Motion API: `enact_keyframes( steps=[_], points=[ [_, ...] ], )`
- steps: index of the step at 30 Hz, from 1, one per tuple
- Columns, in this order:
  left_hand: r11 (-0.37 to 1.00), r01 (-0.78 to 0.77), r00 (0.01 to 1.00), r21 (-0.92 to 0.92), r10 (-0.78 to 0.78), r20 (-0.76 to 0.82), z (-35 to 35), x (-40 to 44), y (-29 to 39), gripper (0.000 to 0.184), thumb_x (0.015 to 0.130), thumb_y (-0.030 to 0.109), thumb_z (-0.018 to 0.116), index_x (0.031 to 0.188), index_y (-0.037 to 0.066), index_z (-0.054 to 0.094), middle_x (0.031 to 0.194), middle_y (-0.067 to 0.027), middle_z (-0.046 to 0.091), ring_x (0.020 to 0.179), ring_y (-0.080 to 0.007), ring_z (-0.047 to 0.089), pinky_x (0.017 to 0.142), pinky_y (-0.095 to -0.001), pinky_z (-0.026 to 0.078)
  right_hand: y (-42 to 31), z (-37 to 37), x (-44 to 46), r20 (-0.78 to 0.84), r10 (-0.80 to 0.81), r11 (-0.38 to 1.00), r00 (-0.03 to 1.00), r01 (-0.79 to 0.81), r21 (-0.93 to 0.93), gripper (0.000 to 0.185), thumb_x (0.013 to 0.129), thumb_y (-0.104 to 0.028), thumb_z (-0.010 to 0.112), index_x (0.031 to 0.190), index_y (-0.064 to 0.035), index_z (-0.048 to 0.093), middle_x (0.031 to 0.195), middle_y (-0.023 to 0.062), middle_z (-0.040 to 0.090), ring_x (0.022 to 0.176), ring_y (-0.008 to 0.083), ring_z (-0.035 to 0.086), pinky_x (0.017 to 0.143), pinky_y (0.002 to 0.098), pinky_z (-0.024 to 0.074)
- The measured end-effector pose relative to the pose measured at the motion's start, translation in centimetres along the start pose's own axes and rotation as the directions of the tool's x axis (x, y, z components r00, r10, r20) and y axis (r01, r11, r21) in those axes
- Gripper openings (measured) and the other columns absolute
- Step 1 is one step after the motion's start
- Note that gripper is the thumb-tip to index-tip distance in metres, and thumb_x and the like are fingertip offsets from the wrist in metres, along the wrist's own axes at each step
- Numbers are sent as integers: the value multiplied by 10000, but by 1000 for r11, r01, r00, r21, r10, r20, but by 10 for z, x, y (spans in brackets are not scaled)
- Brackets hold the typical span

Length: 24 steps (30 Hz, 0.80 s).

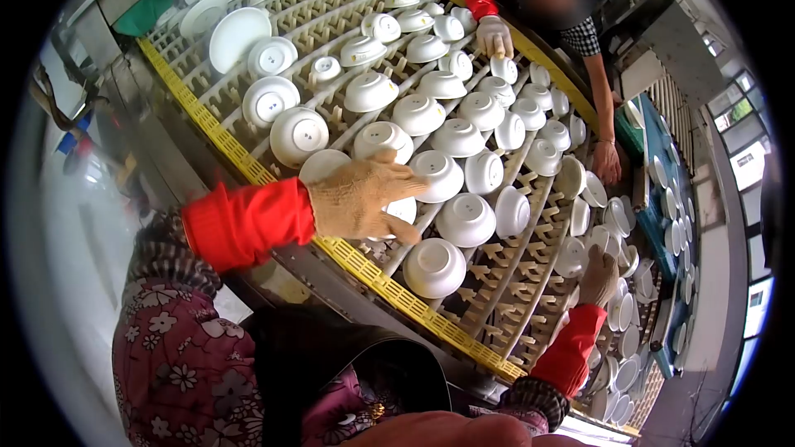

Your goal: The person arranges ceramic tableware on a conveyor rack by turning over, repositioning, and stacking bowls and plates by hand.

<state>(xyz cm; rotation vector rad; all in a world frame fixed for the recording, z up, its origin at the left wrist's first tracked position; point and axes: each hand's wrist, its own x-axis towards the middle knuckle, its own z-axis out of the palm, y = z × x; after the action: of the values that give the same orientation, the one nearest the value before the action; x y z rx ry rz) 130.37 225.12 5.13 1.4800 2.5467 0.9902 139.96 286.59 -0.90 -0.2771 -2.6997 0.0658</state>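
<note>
My left hand point(364, 194), in a tan work glove with a red sleeve cuff, has its fingers spread over upside-down white bowls on a slatted conveyor rack. One white bowl point(401, 210) lies partly hidden beneath it. Close to its fingertips is another white bowl point(436, 175), with a further bowl point(435, 268) below. My right hand point(598, 280), gloved the same way, reaches among crowded white dishes at the right, against a white bowl point(571, 257). Its fingers are partly hidden, so whether they grip a dish cannot be told.
Yellow perforated edging point(373, 277) borders the conveyor rack point(515, 294) on my side. Across it, a co-worker's gloved hand point(495, 36) touches the bowls, and their bare hand point(607, 163) is near the right-hand dishes. A blue belt point(653, 223) carries more dishes.
</note>
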Motion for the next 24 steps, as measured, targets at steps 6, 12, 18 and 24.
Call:
enact_keyframes(
  steps=[6,12,18,24],
  points=[
    [551,232,969,-802,-200,143,49,17,55,624,1157,423,668,1582,-21,558,1372,-110,709,1130,-140,699,906,-292,608,-210,-47,-76,-184,-75,740,980,179,648,118,1063,-100,748,1176,-76,774,989,99,763,856,185,719,824,401,590],
    [-112,415,809,-903,-408,423,31,9,69,545,1191,435,568,1570,46,612,1454,-78,671,1276,-189,641,1091,-348,543,-389,-98,-69,50,-594,756,803,536,376,256,899,-227,805,1064,-35,775,1114,159,784,1169,395,732,1241,607,467],
    [504,497,795,-706,-592,137,61,23,6,460,1047,425,754,1296,39,783,1133,-174,787,891,-296,775,738,-416,652,-369,-88,-73,-134,-367,733,920,375,568,452,872,-110,862,1307,-9,794,1366,214,773,1298,419,726,1203,486,531],
    [620,542,752,-567,-659,-2,43,29,42,518,936,349,866,1397,135,769,1082,-244,824,898,-363,813,811,-453,659,-330,-41,-85,259,137,238,956,-286,928,549,939,-172,890,1450,-83,712,1503,208,692,1215,277,746,911,403,631]
  ],
)
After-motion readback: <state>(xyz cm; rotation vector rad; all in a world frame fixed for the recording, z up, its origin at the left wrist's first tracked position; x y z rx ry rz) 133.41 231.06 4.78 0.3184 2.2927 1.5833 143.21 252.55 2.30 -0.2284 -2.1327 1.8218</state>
